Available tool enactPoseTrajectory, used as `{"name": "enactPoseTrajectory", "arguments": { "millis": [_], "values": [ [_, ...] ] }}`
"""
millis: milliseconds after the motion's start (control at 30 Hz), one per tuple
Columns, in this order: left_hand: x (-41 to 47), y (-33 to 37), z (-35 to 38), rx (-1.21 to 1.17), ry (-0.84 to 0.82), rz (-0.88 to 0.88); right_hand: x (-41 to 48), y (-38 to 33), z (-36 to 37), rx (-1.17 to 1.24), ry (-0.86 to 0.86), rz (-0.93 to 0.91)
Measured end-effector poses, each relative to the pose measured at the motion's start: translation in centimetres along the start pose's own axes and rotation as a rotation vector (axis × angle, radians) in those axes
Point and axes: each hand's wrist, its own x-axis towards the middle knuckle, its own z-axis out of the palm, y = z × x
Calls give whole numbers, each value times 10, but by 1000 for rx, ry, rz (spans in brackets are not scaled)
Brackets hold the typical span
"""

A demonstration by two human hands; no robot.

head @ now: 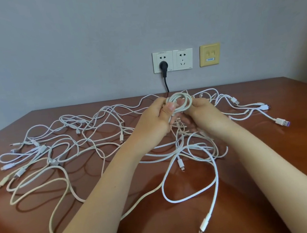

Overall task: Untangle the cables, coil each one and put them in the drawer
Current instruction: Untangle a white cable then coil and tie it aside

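A small white cable coil is held up above the table's middle. My left hand grips its left side with the thumb pressed over the loops. My right hand grips the coil's right side, fingers curled under it. Beneath and around both hands lies a tangle of several white and beige cables spread across the brown wooden table. A loose white cable loop with a plug end lies near my right forearm. No drawer is in view.
On the grey wall behind are two white sockets, a black plug in the left one with its cord dropping behind the table, and a yellow data socket. USB plugs lie at the table's right.
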Motion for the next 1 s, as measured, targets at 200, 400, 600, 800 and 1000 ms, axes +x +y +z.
{"name": "enactPoseTrajectory", "arguments": {
  "millis": [200, 400, 600, 800, 1000],
  "values": [
    [6, -1, 4, -33, 99, -74, -2, 0, 2, -436, 103, -127],
    [11, -10, -9, 37, 197, -145, -14, -4, 14, -901, -49, -341],
    [9, -12, -13, 256, 203, -167, -25, -16, 10, -1246, -50, -619],
    [2, -5, -7, 470, 95, -155, -17, -8, 5, -1263, 22, -838],
    [0, -7, -6, 134, -108, -195, -14, -14, -9, -686, 32, -477]
  ]
}}
